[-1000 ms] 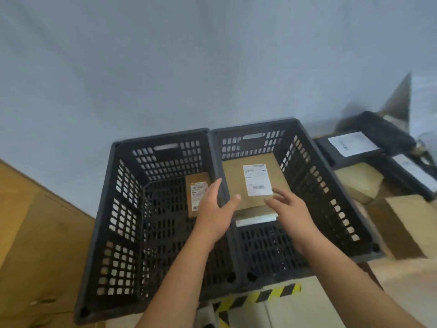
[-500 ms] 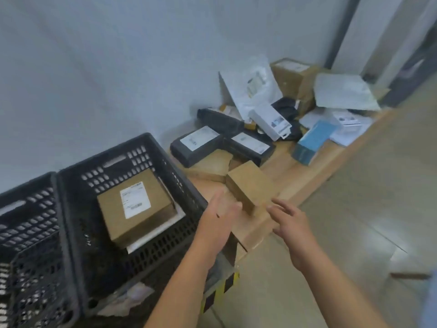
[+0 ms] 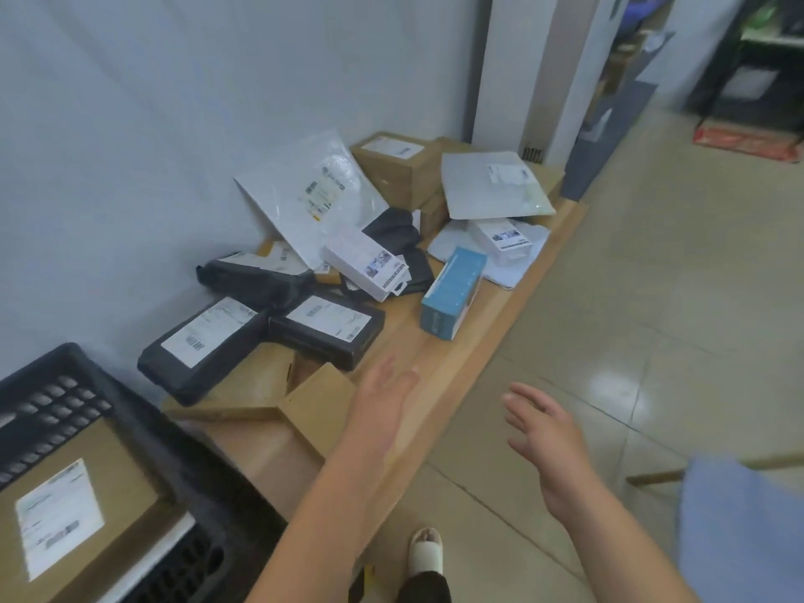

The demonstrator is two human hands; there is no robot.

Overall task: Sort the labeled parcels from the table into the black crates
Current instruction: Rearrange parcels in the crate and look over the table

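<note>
Labeled parcels (image 3: 365, 265) are lying in a loose pile on the wooden surface (image 3: 513, 298), which is running from the lower left to the upper right of the frame along the white wall (image 3: 130, 124). Two black parcels (image 3: 204, 346) with white labels are lying in the left part of the pile, and the left one is partly covering a flat brown box (image 3: 243, 385). A plain brown box (image 3: 322, 402), smaller and tilted, is sitting just beside them near the centre. A blue box (image 3: 452, 293) is lying near the front edge of the surface, and a white mailer (image 3: 313, 198) is leaning on the wall behind. In the lower left corner a black crate (image 3: 87, 363) is holding a labeled brown box (image 3: 87, 493), label facing up.

The left hand (image 3: 383, 406) is hovering at the centre of the frame, over the front edge of the surface and just beside the plain brown box. The blur makes it hard to tell, but it seems not to be touching the box. Its grip is apart, with the fingers straight, and it is holding nothing. The right hand (image 3: 548, 437) is hanging over the floor (image 3: 652, 298) at the lower right. Its grip is also apart, with relaxed fingers, and it is carrying nothing.
</note>
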